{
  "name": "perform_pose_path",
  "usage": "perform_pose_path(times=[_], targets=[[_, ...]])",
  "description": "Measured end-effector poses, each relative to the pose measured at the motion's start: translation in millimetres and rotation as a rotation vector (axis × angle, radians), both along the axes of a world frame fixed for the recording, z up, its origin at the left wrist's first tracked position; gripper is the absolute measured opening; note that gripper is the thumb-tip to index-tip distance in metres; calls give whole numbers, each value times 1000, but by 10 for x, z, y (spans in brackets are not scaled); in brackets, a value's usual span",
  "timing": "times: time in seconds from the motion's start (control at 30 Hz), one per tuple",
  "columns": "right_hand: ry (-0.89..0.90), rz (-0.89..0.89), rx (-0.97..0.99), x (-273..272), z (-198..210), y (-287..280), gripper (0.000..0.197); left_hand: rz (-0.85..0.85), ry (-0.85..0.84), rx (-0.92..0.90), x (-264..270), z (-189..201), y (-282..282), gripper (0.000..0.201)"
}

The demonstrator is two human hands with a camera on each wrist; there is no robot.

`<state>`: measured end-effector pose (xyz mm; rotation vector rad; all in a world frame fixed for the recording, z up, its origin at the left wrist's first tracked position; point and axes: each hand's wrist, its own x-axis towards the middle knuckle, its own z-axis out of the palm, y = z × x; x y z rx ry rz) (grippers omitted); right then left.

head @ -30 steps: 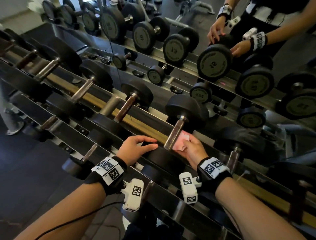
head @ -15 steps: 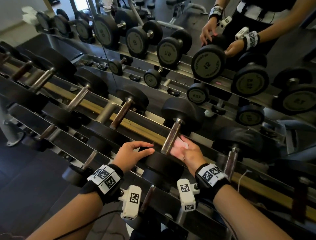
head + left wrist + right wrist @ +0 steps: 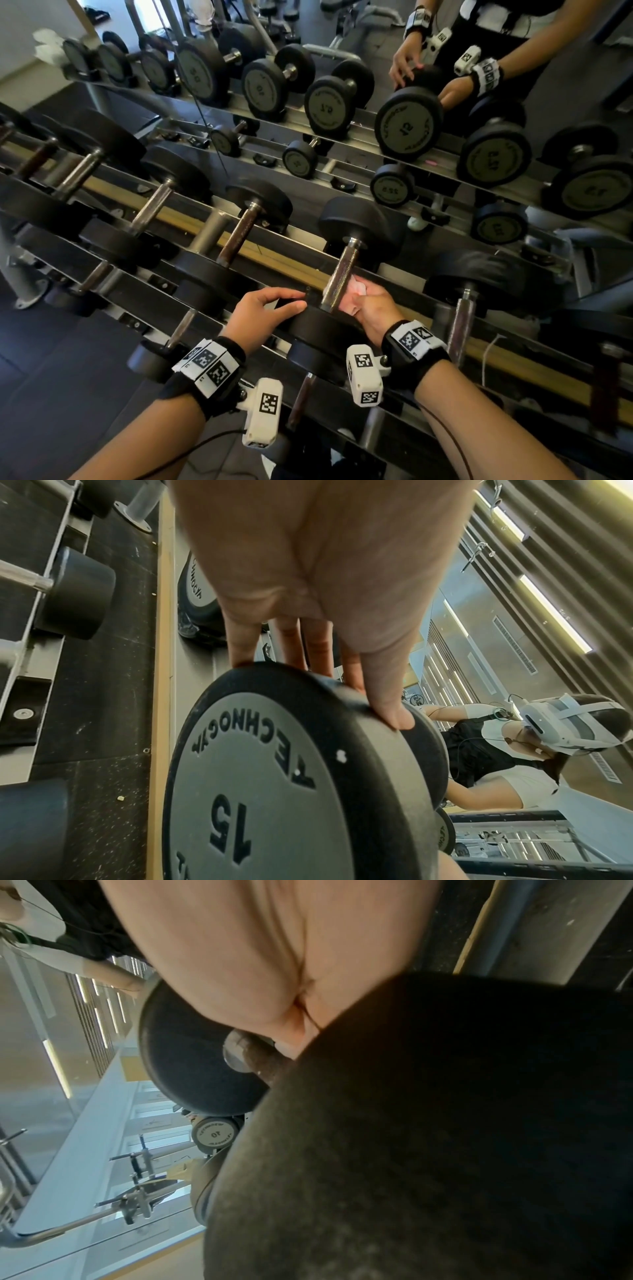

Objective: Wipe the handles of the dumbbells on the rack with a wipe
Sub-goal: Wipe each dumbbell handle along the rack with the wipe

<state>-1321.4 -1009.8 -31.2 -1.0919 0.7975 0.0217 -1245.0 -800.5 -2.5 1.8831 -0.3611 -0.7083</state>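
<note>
In the head view a dumbbell lies on the rack's [image 3: 154, 305] upper tier with a knurled steel handle [image 3: 339, 274] and black heads. My right hand [image 3: 363, 295] holds a pink wipe [image 3: 358, 287] against the right side of the handle's lower half, close to the near head [image 3: 320, 327]. My left hand [image 3: 291, 301] rests on that near head with its fingers laid over the rim. In the left wrist view the fingers [image 3: 241, 653] and thumb lie on the rim of the head marked 15 [image 3: 260, 791]. In the right wrist view my palm [image 3: 274, 961] hides the wipe, and only the handle's [image 3: 263, 1061] far end shows.
More dumbbells lie on both sides, one with a brown handle [image 3: 236, 236] to the left and one [image 3: 462, 325] to the right. Smaller ones sit on the tier below. A mirror [image 3: 342, 120] behind the rack repeats the weights and my arms. Dark floor [image 3: 51, 377] lies at the left.
My right hand has stayed at the handle's lower part with the wipe, which now shows less. The left hand has kept its place on the near head. The view has shifted slightly.
</note>
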Motion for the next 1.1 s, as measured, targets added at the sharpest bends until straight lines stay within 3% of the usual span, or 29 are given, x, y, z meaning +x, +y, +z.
perform_pose_path(times=[0.2,0.43,0.67,0.77,0.9,1.1], targets=[[-24,-80,67,-149,-51,-65,56,0,20,-17,21,-13,-10,31],[-39,-235,284,226,-3,-58,79,12,1,-26,20,-30,-21,19],[-103,-229,238,-60,-57,-34,31,3,18,-62,23,-54,-5,23],[-181,-328,316,-60,-58,-88,36,11,24,-83,19,-49,-7,28],[-237,-418,368,219,-36,-152,29,13,23,-101,14,-43,-15,29],[-226,-327,289,123,-15,-53,47,9,32,-112,16,-68,-2,31]])
